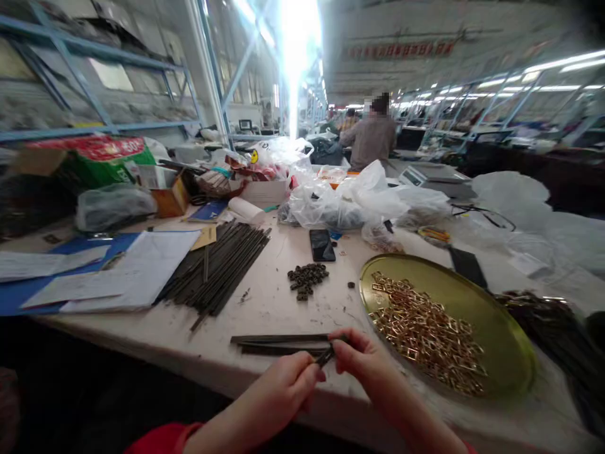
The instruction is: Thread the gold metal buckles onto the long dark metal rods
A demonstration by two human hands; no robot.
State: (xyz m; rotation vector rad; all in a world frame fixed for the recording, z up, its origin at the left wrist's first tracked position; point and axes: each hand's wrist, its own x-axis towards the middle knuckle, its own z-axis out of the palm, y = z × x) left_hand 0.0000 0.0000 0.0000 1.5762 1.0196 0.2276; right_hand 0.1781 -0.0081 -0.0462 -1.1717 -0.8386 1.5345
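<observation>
Close to the table's front edge, my left hand point(292, 382) pinches a narrow dark strap point(325, 358) between thumb and fingers. My right hand point(365, 360) is closed on the same strap, just right of the left hand. A few more dark straps point(278, 339) lie flat on the table behind my hands and run left from the right fingers. Whether the right hand also grips these is hidden. To the right, a round gold tray point(513, 359) bears a heap of small gold-coloured metal buckles point(425, 325). Small dark loops point(306, 277) sit in a pile farther back.
A bundle of long dark straps point(227, 265) lies left of centre, beside papers point(137, 268). A black phone point(322, 244) is behind the loops. Clear plastic bags point(340, 202) crowd the back. More dark straps point(543, 309) lie at far right. A person point(373, 135) stands beyond the table.
</observation>
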